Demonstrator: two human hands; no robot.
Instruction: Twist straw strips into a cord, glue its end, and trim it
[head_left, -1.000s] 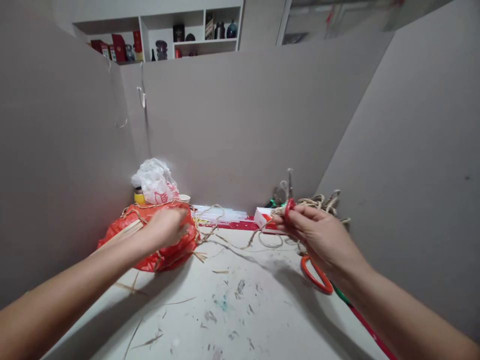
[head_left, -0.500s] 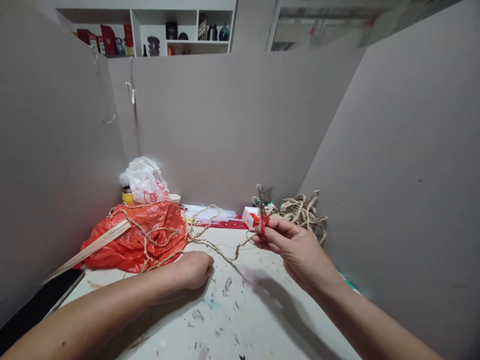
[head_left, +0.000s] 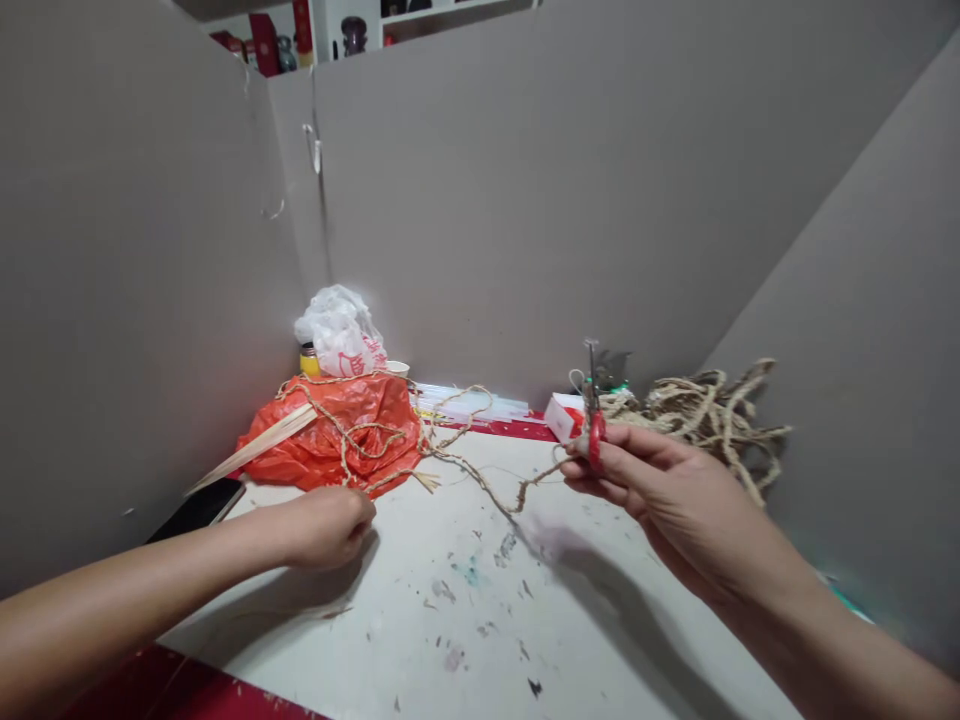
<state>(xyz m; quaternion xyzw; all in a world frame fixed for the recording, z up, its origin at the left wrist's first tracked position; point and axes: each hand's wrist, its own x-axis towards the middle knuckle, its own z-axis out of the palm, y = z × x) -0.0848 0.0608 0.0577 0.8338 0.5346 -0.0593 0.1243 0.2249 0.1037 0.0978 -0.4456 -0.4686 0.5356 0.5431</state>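
My right hand point(head_left: 637, 470) is closed around red-handled scissors point(head_left: 596, 430), their blades pointing up. A thin twisted straw rope point(head_left: 480, 477) runs from those same fingers down to the table and back to the left. My left hand point(head_left: 330, 528) is curled into a fist low over the white board, just in front of the orange plastic bag point(head_left: 300, 463); its fingers face away, so what they hold is hidden. Loops of the rope lie over that bag, with a frayed end at its right edge. A flat bundle of pale straw point(head_left: 262, 445) rests across its left side.
A white plastic bag point(head_left: 341, 330) and yellow jar point(head_left: 308, 360) stand back left. Clear sticks point(head_left: 480, 403) lie along the rear, beside a small white-and-red box point(head_left: 561, 417). Thick rope point(head_left: 720, 410) is heaped back right. Grey partitions point(head_left: 487, 220) enclose the board point(head_left: 420, 640).
My left fist has moved left, from right of the orange bag to in front of it. My right hand still grips the scissors and rope. The view has turned left and down.
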